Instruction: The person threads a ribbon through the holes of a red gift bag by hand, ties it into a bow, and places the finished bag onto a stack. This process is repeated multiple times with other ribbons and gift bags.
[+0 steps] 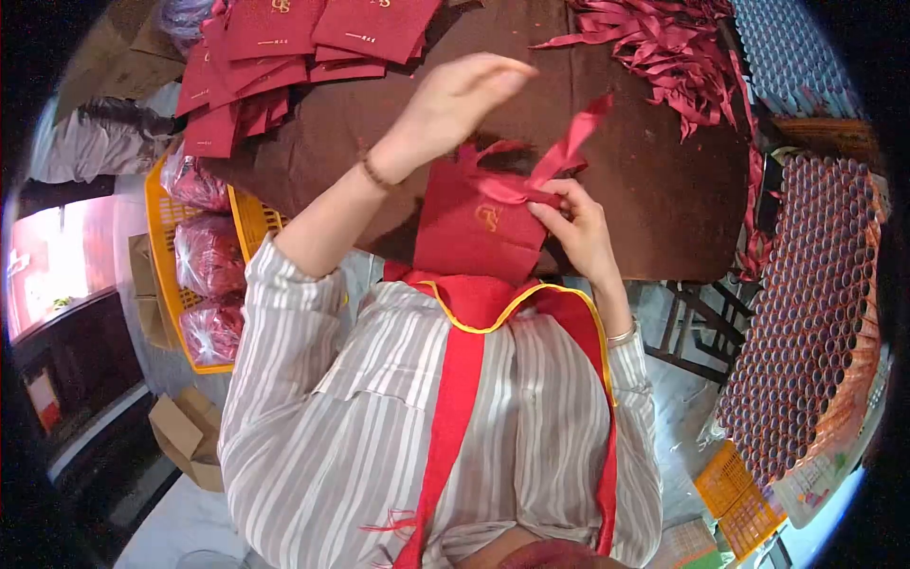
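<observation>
A dark red paper bag [464,232] with a gold logo leans at the table's near edge, close to my chest. A glossy red ribbon [567,150] runs across its upper part, with a loose end sticking up to the right. My right hand [580,228] pinches the ribbon at the bag's right edge between thumb and fingers. Above the bag's top left, my left hand [455,104] is raised with fingers stretched out, slightly blurred. I see nothing held in it. A piece of ribbon below it is partly hidden.
Red bags [275,57] lie stacked at the table's far left, loose red ribbons [664,47] at far right. A yellow crate [175,247] with bagged red goods stands left. Racks of small round items [806,313] stand right. The brown tablecloth [654,204] covers the table.
</observation>
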`<move>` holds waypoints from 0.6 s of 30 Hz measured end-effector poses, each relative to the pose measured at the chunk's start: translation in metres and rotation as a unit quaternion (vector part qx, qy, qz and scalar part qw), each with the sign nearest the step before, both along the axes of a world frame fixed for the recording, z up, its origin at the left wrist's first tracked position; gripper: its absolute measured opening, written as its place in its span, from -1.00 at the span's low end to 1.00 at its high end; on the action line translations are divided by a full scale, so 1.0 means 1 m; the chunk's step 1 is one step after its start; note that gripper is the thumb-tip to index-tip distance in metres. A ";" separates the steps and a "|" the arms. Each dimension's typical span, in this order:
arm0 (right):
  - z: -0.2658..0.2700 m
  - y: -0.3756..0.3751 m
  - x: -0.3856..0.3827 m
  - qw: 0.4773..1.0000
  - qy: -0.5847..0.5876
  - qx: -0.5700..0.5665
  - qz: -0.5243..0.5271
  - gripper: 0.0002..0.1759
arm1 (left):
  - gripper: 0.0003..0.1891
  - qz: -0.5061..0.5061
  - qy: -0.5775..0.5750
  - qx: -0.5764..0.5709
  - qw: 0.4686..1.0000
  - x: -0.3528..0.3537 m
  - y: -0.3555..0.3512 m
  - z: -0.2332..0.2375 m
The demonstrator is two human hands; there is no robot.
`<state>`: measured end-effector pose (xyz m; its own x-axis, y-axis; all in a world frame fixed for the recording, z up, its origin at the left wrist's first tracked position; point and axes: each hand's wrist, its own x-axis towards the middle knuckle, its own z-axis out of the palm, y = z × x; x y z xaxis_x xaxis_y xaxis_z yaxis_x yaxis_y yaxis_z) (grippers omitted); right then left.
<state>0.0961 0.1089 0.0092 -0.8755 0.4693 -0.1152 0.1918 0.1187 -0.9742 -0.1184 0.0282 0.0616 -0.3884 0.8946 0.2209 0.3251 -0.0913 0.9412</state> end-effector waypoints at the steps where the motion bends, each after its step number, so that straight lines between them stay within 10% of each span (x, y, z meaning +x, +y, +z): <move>1: -0.001 0.001 0.000 0.999 0.008 -0.045 -0.028 -0.80 | -0.71 0.045 -0.004 -0.015 0.999 -0.006 -0.012 -0.003; 6: -0.007 0.006 0.002 0.999 0.038 0.006 -0.030 -0.79 | -0.66 0.111 -0.066 -0.235 0.963 -0.007 -0.065 -0.036; 12: 0.008 0.000 0.008 0.992 0.070 0.072 -0.075 -0.71 | -0.46 -0.062 -0.373 -0.164 0.911 0.021 -0.081 -0.031; 13: 0.010 -0.003 0.009 0.991 0.059 0.046 -0.110 -0.66 | -0.53 -0.120 -0.464 -0.016 0.878 0.029 -0.083 -0.021; 18: 0.018 -0.013 0.002 0.966 0.164 -0.094 -0.177 -0.48 | -0.55 -0.088 -0.284 -0.088 0.951 0.033 -0.075 -0.008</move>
<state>0.0982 0.0958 0.0276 -0.6682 0.7434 0.0282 -0.1345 -0.0835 -0.9874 -0.0853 -0.0472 0.0532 -0.2410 0.9605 -0.1394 -0.2459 0.0785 0.9661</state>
